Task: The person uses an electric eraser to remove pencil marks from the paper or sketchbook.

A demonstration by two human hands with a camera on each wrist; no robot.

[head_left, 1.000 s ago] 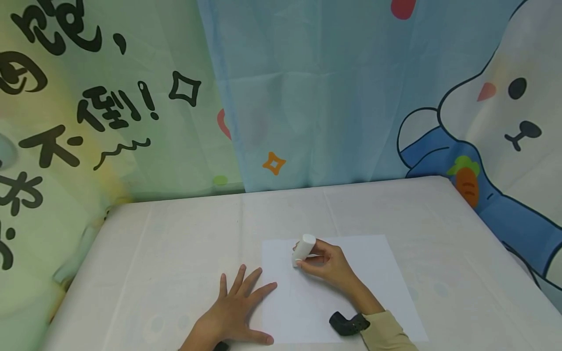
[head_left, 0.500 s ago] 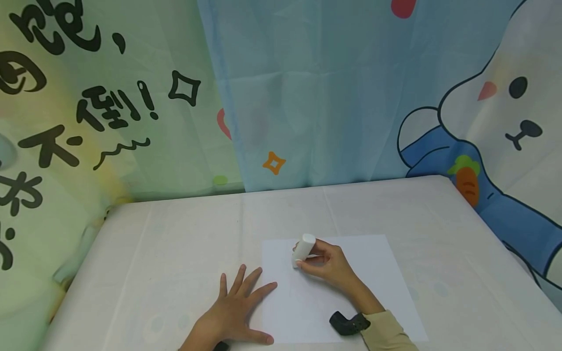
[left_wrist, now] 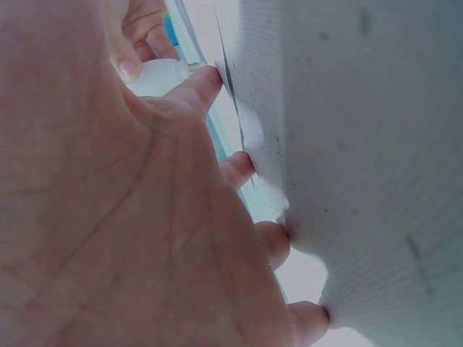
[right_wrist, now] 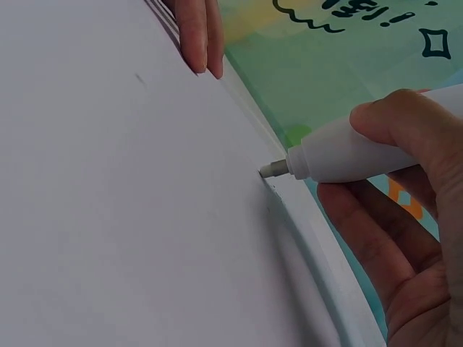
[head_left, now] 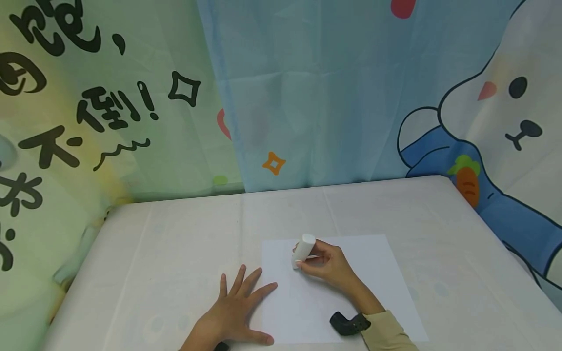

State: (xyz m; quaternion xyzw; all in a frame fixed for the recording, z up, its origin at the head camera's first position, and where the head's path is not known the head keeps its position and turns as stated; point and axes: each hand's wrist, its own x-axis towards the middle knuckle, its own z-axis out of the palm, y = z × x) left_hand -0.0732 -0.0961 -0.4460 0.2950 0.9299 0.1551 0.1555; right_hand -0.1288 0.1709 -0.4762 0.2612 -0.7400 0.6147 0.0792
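Note:
My right hand grips a thick white electric eraser between thumb and fingers, its body tilted. In the right wrist view, the narrow greyish tip meets the white paper, with small crumbs beside it. A short faint dark mark shows on the sheet nearer the other hand. Palm down, my left hand spreads its fingers at the paper's left edge. Its fingertips press the surface in the left wrist view, and the eraser appears beyond them.
A white cloth covers the table under the paper. A black curved device sits at my right wrist by the tan sleeve. Behind the far edge hangs a printed curtain with a cartoon animal and writing.

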